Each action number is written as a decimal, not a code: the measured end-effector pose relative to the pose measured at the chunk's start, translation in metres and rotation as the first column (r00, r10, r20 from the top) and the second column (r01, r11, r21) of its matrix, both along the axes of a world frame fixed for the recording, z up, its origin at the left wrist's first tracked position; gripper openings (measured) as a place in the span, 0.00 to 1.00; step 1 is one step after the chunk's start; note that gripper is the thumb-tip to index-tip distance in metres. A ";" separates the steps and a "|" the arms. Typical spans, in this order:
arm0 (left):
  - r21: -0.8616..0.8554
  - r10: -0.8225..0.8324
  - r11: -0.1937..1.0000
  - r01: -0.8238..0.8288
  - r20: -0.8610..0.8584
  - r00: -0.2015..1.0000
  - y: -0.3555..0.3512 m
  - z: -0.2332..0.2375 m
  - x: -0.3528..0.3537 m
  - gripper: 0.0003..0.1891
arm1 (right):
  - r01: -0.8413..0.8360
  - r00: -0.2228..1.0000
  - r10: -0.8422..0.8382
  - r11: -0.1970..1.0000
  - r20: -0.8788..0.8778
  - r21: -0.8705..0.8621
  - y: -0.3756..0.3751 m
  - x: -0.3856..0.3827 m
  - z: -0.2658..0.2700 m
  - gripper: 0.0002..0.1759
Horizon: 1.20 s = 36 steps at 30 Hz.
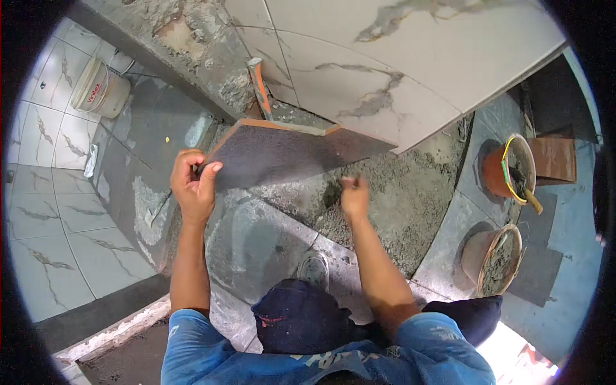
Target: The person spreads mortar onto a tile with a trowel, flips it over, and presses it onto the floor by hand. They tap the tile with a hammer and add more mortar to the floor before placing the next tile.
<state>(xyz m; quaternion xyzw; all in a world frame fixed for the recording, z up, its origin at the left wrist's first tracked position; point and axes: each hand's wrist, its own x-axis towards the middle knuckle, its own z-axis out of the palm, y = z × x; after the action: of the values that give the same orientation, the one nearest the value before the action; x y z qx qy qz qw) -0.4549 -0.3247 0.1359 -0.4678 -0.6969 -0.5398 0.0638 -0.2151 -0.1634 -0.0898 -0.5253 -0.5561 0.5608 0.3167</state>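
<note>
My left hand (pixel 194 181) grips the near left corner of a tile (pixel 282 152) and holds it tilted up, its dark grey back with orange edges facing me. The tile's far edge rests against the laid marble-pattern tiles (pixel 410 58). My right hand (pixel 353 196) is under the tile's near edge, over the wet grey mortar bed (pixel 398 192), fingers curled; whether it holds anything I cannot tell. An orange-handled trowel (pixel 259 86) stands upright in the mortar just behind the tile.
Two buckets with mortar stand at the right, an orange one (pixel 507 173) and a lower one (pixel 493 258). A white bucket (pixel 97 90) sits at the far left on finished floor tiles (pixel 45 212). My knee and shoe (pixel 313 269) are below.
</note>
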 end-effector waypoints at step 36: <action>0.007 0.192 0.981 -0.193 -0.091 0.977 0.004 0.005 0.029 0.14 | -0.727 0.472 0.465 0.686 -0.749 -0.033 -0.031 -0.055 0.316 0.51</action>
<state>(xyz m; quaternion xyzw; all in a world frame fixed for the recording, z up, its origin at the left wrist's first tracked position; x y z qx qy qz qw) -0.4255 -0.3209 0.1408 -0.4223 -0.7357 -0.5087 0.1470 -0.2702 -0.1946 0.2264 -0.0912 -0.4368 0.8765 0.1807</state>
